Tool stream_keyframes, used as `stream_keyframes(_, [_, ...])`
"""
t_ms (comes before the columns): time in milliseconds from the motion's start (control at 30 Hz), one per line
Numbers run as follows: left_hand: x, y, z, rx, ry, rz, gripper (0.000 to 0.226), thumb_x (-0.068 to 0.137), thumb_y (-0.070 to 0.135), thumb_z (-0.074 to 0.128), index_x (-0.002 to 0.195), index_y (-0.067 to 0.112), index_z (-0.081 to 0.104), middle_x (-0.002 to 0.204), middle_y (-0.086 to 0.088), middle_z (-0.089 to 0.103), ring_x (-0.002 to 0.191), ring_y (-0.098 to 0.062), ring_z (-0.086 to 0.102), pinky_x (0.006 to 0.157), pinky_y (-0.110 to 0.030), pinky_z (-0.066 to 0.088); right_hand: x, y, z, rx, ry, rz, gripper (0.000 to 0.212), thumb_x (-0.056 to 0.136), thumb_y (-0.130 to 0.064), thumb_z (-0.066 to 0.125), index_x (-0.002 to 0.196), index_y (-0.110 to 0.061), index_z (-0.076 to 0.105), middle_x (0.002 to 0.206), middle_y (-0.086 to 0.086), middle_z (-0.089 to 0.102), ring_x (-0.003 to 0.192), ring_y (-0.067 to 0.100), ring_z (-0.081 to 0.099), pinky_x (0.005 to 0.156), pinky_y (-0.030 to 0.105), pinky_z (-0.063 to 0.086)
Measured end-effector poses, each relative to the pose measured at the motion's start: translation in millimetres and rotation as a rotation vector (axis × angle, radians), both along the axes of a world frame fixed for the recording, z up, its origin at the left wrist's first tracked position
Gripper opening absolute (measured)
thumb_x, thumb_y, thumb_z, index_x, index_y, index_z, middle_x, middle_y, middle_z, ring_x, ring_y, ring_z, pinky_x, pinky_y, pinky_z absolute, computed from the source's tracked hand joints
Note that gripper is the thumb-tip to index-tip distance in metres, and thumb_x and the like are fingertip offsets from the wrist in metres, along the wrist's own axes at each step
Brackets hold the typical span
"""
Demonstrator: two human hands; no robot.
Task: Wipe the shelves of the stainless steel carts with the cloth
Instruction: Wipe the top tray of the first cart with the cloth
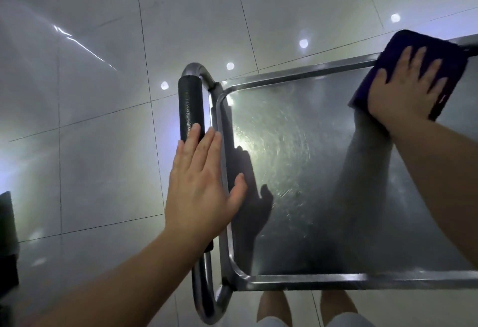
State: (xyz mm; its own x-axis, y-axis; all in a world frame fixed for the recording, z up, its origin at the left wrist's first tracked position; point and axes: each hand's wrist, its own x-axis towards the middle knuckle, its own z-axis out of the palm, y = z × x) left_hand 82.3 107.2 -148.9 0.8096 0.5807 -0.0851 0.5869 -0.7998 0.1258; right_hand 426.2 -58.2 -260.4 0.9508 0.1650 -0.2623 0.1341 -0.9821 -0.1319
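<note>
A stainless steel cart's top shelf [297,145] fills the right half of the view, scratched and shiny, with a raised rim. My right hand [408,86] presses flat, fingers spread, on a dark purple cloth [395,49] at the shelf's far edge, the cloth lapping over the rim. My left hand [204,184] is open with straight fingers over the cart's handle [190,104], which has a black foam grip; whether it touches the handle is unclear. Its shadow falls on the shelf.
The cart stands on a glossy white tiled floor [103,93] that reflects ceiling lights. My legs show below the shelf's near edge [336,278]. A dark object [7,236] sits at the left border.
</note>
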Motion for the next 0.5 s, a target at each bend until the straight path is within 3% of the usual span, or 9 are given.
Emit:
stream_keyframes(167, [-0.2, 1.4, 0.4, -0.004, -0.029, -0.010, 0.074, 0.097, 0.052, 0.047, 0.158, 0.010, 0.040, 0.166, -0.004, 0.037, 0.160, -0.018, 0.009, 0.130, -0.038, 0.002, -61.4, 79.3, -3.7, 0.016, 0.019, 0.238, 0.070, 0.105, -0.050, 0.019, 0.167, -0.023, 0.001, 0.175, 0.001, -0.003, 0.160, 0.036, -0.001, 0.128, 0.056, 0.003])
stream_keyframes(333, [-0.3, 1.9, -0.8, -0.024, -0.083, -0.008, 0.068, 0.100, 0.046, 0.045, 0.156, 0.007, 0.043, 0.163, -0.006, 0.041, 0.160, -0.020, 0.013, 0.131, -0.042, 0.008, -169.7, 158.1, 0.0, 0.056, 0.073, 0.633, 0.067, 0.107, -0.049, 0.020, 0.167, -0.025, 0.001, 0.175, -0.002, -0.004, 0.160, 0.032, -0.005, 0.128, 0.054, 0.000])
stream_keyframes(433, [0.9, 0.8, 0.1, -0.028, -0.105, 0.008, 0.065, 0.101, 0.044, 0.044, 0.155, 0.007, 0.045, 0.163, -0.007, 0.042, 0.160, -0.020, 0.015, 0.130, -0.043, 0.010, -227.6, 168.4, 11.9, 0.064, 0.121, 0.841, 0.067, 0.105, -0.042, 0.003, 0.165, -0.019, -0.013, 0.173, 0.004, -0.018, 0.158, 0.037, -0.015, 0.128, 0.055, -0.001])
stream_keyframes(500, [3.6, -1.5, 2.7, -0.044, -0.119, 0.026, 0.063, 0.101, 0.042, 0.042, 0.154, 0.008, 0.047, 0.163, -0.006, 0.042, 0.160, -0.019, 0.014, 0.130, -0.044, 0.011, -247.1, 155.1, 30.5, 0.056, 0.137, 0.946, 0.074, 0.089, -0.034, -0.016, 0.161, -0.016, -0.022, 0.171, 0.010, -0.024, 0.157, 0.041, -0.017, 0.128, 0.055, 0.002])
